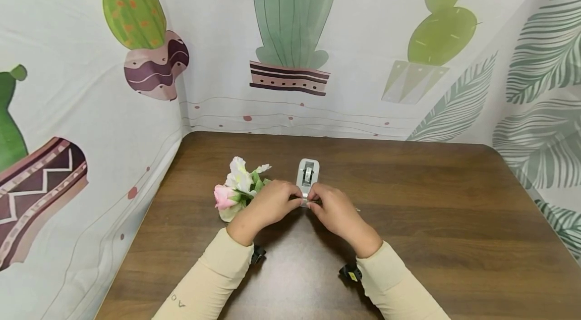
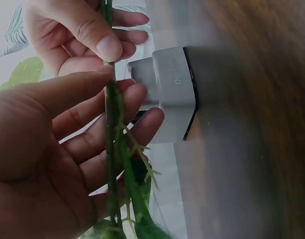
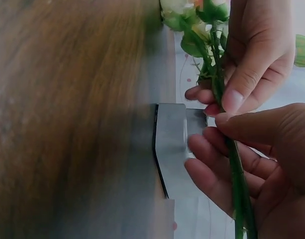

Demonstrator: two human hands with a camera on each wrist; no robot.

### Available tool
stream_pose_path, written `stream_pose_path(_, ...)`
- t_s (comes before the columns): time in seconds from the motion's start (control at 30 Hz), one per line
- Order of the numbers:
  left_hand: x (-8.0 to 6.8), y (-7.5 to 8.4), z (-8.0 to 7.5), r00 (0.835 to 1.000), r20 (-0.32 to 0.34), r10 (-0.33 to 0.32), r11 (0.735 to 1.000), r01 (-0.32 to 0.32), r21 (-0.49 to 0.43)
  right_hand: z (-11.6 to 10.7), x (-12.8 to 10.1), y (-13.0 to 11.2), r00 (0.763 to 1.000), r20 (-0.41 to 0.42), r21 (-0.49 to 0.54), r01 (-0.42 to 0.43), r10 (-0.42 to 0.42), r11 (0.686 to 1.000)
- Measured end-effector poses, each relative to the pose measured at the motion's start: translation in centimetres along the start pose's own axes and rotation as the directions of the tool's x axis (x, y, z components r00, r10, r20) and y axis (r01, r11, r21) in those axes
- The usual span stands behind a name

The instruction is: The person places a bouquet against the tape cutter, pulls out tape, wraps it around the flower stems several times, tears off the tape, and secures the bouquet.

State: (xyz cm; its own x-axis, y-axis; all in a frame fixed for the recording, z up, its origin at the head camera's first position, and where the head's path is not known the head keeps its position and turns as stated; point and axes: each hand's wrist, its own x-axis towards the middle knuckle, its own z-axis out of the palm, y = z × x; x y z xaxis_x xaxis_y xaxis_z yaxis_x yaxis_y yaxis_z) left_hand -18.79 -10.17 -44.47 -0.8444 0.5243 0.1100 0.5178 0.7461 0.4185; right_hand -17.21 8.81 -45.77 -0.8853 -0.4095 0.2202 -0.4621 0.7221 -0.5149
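A small bunch of artificial flowers (image 1: 236,186), pink and white with green leaves, is held just above the brown table (image 1: 431,219). Its green stems (image 2: 112,149) run between my hands. My left hand (image 1: 294,199) pinches the stems between thumb and fingers close to the blooms (image 3: 192,15). My right hand (image 1: 316,202) pinches the same stems (image 3: 237,174) further along, thumb on top. The two hands nearly touch. A white tape dispenser (image 1: 307,173) stands directly behind them; its body (image 2: 172,94) lies just past my fingertips, and it also shows in the right wrist view (image 3: 172,144).
Cloth walls printed with cacti (image 1: 290,32) close in the table at the back, left and right. The brown tabletop stretches wide to the right of my hands. Wrist cameras (image 1: 350,273) sit under both cream sleeves.
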Motion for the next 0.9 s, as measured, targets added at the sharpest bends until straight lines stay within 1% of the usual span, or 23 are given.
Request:
stream_pose_path(0.1,0.05,-0.15,0.11,1.000,-0.003,-0.020,1.000,0.020,-0.010,0.06,0.00,-0.05,1.000,0.006,0.000,-0.009,0.009,1.000)
stream_pose_path(0.27,0.07,-0.21,0.21,0.999,-0.019,-0.032,0.999,0.032,0.000,0.15,0.03,-0.11,1.000,-0.003,0.001,-0.016,0.016,1.000)
stream_pose_path(0.5,0.04,-0.27,0.39,0.999,-0.037,-0.023,0.999,0.024,0.023,0.14,0.02,-0.08,1.000,-0.003,0.003,-0.028,0.028,1.000)
stream_pose_path(0.63,-0.02,-0.31,0.37,0.999,-0.031,-0.021,0.999,0.022,0.026,0.07,-0.03,-0.08,0.999,0.021,-0.008,-0.031,0.032,0.999)
stream_pose_path(0.77,-0.07,-0.31,0.30,0.999,-0.029,-0.018,0.999,0.019,0.031,0.01,-0.15,-0.15,0.999,0.046,-0.025,-0.023,0.024,0.999)
stream_pose_path(0.9,-0.05,-0.30,0.29,0.999,-0.029,-0.016,0.999,0.017,0.029,-0.02,-0.23,-0.20,0.999,0.043,-0.033,-0.009,0.010,0.999)
